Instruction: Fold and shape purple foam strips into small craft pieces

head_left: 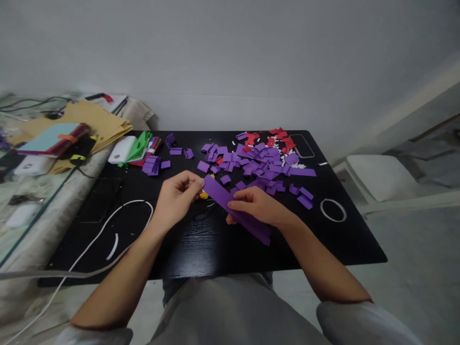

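Note:
A long purple paper strip [220, 192] slants over the near middle of the black table. My right hand [253, 205] grips it around the middle, thumb on top and fingers underneath. At the strip's upper left end, the thumb and fingertips of my left hand [181, 191] are pinched together on its corner. Just behind those fingertips a small yellow thing [203, 195] shows in part; its kind is hidden. Beyond both hands lies a loose heap of small cut purple paper pieces [264, 163], many of them folded.
Red paper scraps [285, 139] lie at the back right, near a clear-looking rectangular outline. A tape-like ring [333, 210] rests on the right. At left are a white cable [124, 205], green paper strips [142, 145], a white device [122, 149] and brown envelopes [95, 122].

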Action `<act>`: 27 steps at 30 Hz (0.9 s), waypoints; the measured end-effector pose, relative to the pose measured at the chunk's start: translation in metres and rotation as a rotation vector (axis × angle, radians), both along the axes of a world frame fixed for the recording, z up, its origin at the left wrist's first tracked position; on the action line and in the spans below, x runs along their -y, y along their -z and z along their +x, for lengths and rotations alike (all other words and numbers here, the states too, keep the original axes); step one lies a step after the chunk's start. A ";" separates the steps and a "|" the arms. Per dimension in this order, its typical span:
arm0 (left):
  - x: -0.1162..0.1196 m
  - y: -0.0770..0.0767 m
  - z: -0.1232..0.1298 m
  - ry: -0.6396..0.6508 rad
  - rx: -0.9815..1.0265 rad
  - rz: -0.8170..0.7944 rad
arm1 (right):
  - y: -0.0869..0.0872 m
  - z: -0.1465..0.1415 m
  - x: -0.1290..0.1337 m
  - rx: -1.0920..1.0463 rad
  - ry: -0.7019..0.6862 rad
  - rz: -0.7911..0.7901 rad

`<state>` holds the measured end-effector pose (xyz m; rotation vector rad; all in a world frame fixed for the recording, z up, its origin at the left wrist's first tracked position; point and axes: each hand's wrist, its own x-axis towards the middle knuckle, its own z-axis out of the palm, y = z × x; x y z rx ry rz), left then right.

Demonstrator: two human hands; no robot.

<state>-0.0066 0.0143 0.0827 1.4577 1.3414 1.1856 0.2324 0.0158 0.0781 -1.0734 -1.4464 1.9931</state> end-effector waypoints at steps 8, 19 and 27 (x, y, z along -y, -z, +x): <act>0.044 0.040 -0.028 -0.202 -0.001 -0.185 | 0.044 0.029 0.026 0.089 -0.021 -0.106; 0.110 0.072 -0.047 -0.026 -0.115 -0.582 | 0.065 0.037 0.069 0.695 0.233 0.530; 0.152 0.081 -0.050 0.049 -0.468 -0.440 | 0.104 0.001 0.149 0.455 0.147 1.100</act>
